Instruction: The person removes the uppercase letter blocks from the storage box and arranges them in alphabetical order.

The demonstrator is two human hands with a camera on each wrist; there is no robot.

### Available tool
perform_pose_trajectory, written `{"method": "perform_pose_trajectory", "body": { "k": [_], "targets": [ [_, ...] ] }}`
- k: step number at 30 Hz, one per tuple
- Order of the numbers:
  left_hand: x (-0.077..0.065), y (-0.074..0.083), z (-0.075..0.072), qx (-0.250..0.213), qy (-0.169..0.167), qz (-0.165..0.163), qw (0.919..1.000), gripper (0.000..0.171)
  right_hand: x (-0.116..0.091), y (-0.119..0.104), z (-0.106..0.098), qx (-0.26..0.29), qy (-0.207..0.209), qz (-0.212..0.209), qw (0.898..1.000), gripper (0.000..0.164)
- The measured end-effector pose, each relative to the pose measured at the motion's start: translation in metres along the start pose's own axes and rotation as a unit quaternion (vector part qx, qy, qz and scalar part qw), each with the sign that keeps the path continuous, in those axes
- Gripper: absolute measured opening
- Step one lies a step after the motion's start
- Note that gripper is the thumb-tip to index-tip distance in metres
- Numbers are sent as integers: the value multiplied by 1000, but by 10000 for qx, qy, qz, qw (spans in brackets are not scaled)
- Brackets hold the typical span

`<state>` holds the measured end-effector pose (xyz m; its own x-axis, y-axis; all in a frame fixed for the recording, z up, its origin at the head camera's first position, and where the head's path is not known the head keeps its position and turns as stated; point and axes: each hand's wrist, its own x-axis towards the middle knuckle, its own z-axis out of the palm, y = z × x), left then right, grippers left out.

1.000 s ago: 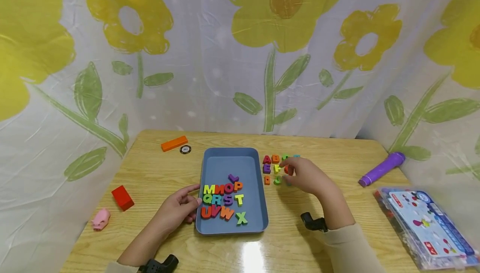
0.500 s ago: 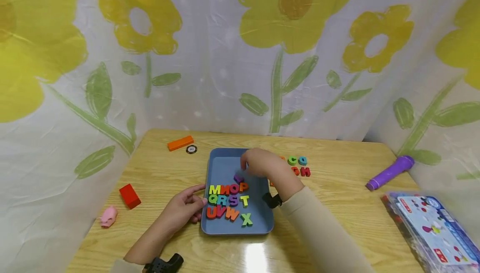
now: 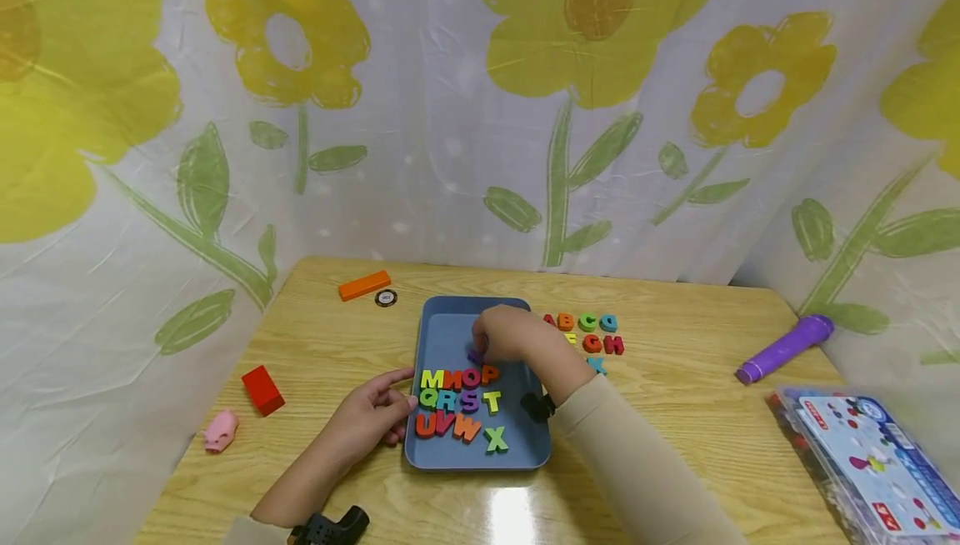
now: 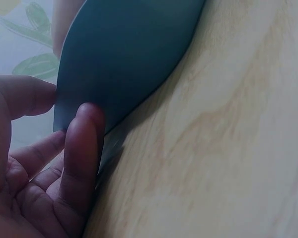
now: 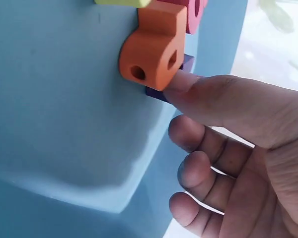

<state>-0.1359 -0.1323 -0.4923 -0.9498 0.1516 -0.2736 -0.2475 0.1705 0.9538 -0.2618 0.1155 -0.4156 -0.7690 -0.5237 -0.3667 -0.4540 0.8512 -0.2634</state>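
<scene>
My left hand [image 3: 367, 416] holds the left edge of a blue-grey tray [image 3: 540, 437], thumb tip at the rim and a fingertip pressed on the outer wall [image 4: 114, 64]. Inside the tray, my right hand [image 3: 510, 332] pinches a purple letter L [image 3: 474, 356], its thumb on the piece and its index finger hidden in the right wrist view. An orange letter P [image 5: 154, 49] sits right beside that thumb. Toward the tray's front lie several more coloured letters, among them a yellow M [image 3: 432, 378], a yellow T [image 3: 491, 401] and a green X [image 3: 496, 439].
Right of the tray, letters stand in rows, including a green C [image 3: 587, 322] and a red H [image 3: 613, 345], partly behind my right arm. An orange block [image 3: 364, 285], a chip [image 3: 386, 297], a red block [image 3: 263, 391], a pink pig [image 3: 221, 431], a purple microphone [image 3: 783, 349] and a plastic box [image 3: 862, 453] lie around.
My right hand has moved left from the letter rows on the table into the tray, down to the purple L. The left hand stays at the tray's edge; the head view has shifted slightly.
</scene>
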Motion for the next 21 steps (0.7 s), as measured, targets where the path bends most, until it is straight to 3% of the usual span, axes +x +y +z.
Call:
{"method": "perform_pose_trajectory", "body": {
  "k": [11, 17, 21],
  "targets": [
    [0, 0, 0, 34, 7, -8, 10000, 59, -1, 1, 2, 158, 99, -123, 9998, 9],
    [0, 0, 1, 41, 8, -23, 10000, 60, -22, 17, -9, 528, 784, -604, 9937, 8],
    [0, 0, 0, 31, 28, -43, 10000, 60, -53, 39, -20, 900, 1289, -539, 9861, 7]
  ]
}}
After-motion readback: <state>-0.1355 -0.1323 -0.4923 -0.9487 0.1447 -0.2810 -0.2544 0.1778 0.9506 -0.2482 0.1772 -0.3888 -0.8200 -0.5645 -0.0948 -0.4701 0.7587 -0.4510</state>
